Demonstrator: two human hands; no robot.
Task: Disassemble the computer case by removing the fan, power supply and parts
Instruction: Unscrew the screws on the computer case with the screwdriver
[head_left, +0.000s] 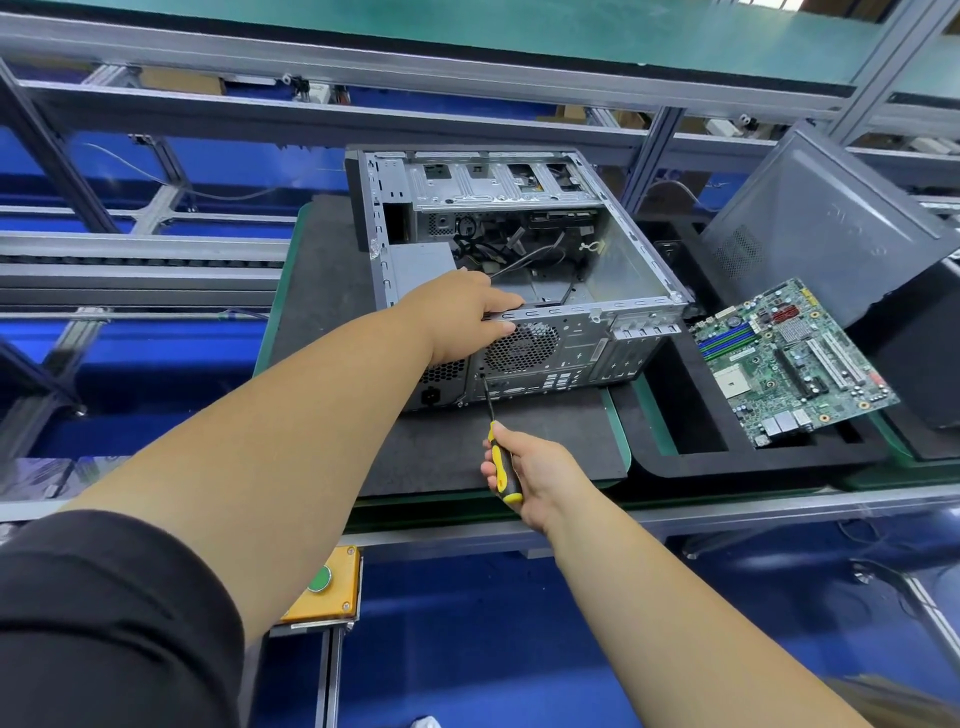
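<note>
With my left hand (470, 319) clamped over the top rear edge of the computer case (519, 270) on the mat, my right hand (535, 475) grips the screwdriver (496, 441) — tip at the fan (521, 347) grille's lower-left screw — so I should press squarely and turn slowly.

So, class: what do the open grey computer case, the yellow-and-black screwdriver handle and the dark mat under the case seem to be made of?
Open grey computer case: bare sheet metal, dull sheen, punched holes. Yellow-and-black screwdriver handle: probably moulded plastic with rubbery grip. Dark mat: likely matte foam or rubber.
</note>
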